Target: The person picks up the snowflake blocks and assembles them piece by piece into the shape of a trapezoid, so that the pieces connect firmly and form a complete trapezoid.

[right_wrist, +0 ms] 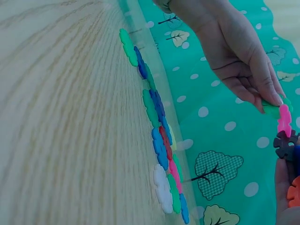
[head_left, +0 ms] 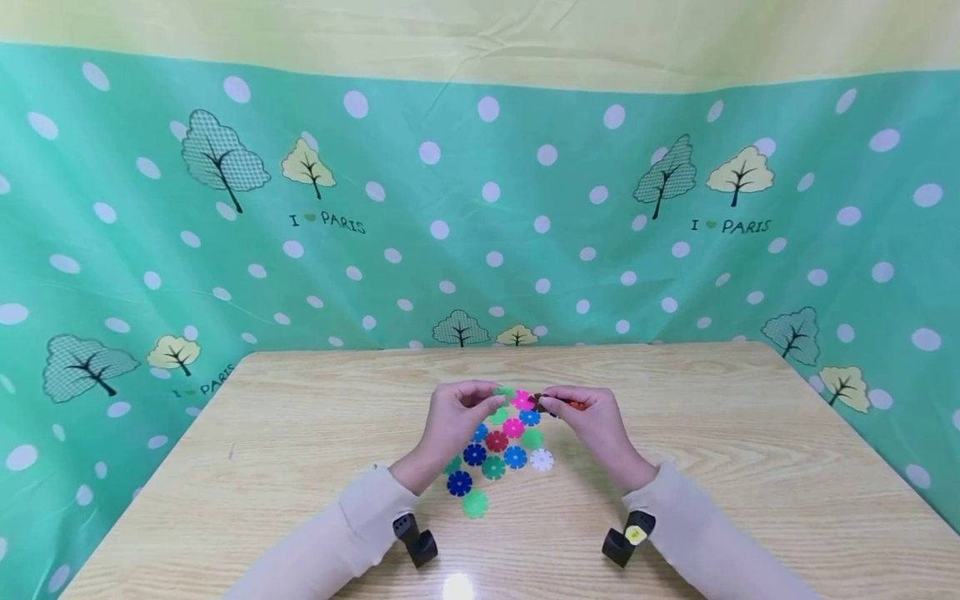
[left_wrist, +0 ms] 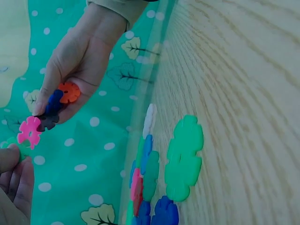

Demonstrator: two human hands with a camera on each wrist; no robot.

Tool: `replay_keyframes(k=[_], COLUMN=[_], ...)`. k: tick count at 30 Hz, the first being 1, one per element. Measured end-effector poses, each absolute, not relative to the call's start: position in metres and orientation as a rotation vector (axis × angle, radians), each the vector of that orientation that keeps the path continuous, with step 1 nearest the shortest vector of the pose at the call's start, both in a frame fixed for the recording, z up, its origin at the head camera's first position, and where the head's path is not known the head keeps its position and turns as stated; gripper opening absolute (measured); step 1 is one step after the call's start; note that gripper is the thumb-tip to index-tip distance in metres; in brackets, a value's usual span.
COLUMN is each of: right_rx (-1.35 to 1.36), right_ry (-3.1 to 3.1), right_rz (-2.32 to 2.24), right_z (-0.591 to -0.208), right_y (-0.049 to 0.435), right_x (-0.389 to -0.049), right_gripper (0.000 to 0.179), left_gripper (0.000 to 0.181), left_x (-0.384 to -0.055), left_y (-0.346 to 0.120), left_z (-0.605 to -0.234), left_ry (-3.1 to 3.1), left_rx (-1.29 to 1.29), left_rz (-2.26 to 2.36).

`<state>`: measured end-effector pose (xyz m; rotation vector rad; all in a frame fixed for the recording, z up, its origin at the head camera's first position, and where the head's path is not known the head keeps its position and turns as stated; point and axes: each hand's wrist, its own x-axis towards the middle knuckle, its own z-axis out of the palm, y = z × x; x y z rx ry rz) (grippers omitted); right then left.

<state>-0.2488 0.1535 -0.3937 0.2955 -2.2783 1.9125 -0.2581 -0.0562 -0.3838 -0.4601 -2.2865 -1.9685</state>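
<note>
Above the table, both hands hold a short chain of notched plastic snowflake discs. At its left end, my left hand [head_left: 453, 417] pinches a green disc [right_wrist: 270, 108] between thumb and fingers. A pink disc [left_wrist: 29, 131] sits between the hands, joined edge to edge with the green one and a black disc [right_wrist: 285, 145]. My right hand [head_left: 596, 417] grips the black end with its thumb and fingers. A blue disc [left_wrist: 54, 102] and an orange disc [left_wrist: 69, 92] follow within the right palm, partly hidden by the fingers.
Several loose discs lie on the wooden table [head_left: 300, 467] below the hands, among them a white disc [head_left: 542, 459], a red disc [head_left: 497, 441], a dark blue disc [head_left: 460, 483] and a light green disc [head_left: 475, 503] nearest me. A dotted green curtain [head_left: 517, 275] hangs behind the table.
</note>
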Motion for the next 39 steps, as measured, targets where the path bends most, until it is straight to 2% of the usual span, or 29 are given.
replay_keyframes(k=[15,30,39], right_rx=[0.358,0.671,0.724], right_ry=[-2.483,-2.685,-2.662], right_rz=[1.825,1.617,1.507], right_z=[-0.387,-0.374,-0.371], right_y=[0.160,0.159,0.149], right_x=[-0.251,-0.254,-0.250], right_gripper=[0.020,0.021,0.026], left_gripper=[0.021,0.023,0.024], left_x=[-0.263,-0.257,-0.253], left_y=[-0.061,-0.058,-0.056], left_z=[-0.383,-0.386,-0.385], left_ry=[-2.369,-2.384,-2.354], left_rx=[-0.475,-0.463,-0.435], left_rz=[-2.033,-2.136,-2.199])
